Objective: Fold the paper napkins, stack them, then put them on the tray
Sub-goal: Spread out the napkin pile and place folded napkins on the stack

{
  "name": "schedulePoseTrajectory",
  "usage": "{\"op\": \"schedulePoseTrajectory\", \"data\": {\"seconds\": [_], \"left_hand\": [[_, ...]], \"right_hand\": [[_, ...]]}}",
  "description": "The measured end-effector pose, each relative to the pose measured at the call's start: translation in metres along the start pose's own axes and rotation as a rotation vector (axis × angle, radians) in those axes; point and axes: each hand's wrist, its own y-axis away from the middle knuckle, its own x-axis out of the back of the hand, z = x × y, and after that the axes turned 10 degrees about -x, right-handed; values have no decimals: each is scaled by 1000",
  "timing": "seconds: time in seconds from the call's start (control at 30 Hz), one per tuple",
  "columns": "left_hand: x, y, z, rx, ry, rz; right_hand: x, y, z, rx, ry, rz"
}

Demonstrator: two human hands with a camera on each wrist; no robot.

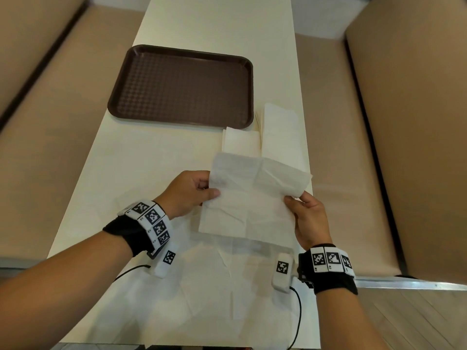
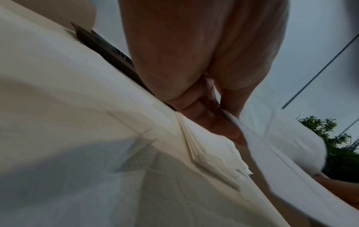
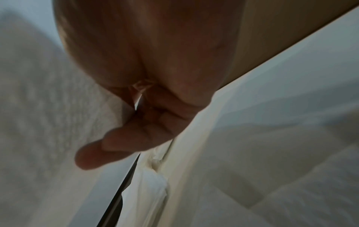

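Note:
A creased white paper napkin (image 1: 252,195) hangs unfolded above the table, with its top edge curling away from me. My left hand (image 1: 199,190) pinches its left edge between thumb and fingers. My right hand (image 1: 298,198) pinches its right edge. In the left wrist view the left hand (image 2: 223,116) grips the napkin (image 2: 272,138); in the right wrist view the right hand (image 3: 139,122) holds the napkin (image 3: 48,107). A folded napkin stack (image 1: 240,142) lies beyond, with a longer folded napkin pile (image 1: 281,132) to its right. The brown tray (image 1: 184,84) sits empty at the far left.
More unfolded napkins (image 1: 202,286) lie spread on the cream table (image 1: 214,26) under my wrists. Tan benches (image 1: 38,122) run along both sides. The table's right edge (image 1: 309,157) lies close to the napkin piles.

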Motion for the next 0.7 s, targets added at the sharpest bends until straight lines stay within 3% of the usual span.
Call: {"op": "schedulePoseTrajectory", "data": {"seconds": [0.27, 0.4, 0.47, 0.6, 0.7], "left_hand": [[21, 3, -3, 108, 81, -15], [36, -16, 7, -75, -138, -46], [28, -29, 23, -139, -171, -204], [-15, -48, 55, -107, -404, -702], [-38, -55, 59, -85, -407, -858]], "right_hand": [[7, 0, -5, 86, 151, -126], [6, -1, -14, 113, 324, -142], [4, -2, -19, 114, 377, -179], [-13, -2, -30, 166, 465, -253], [-25, -2, -41, 191, 446, -287]]}}
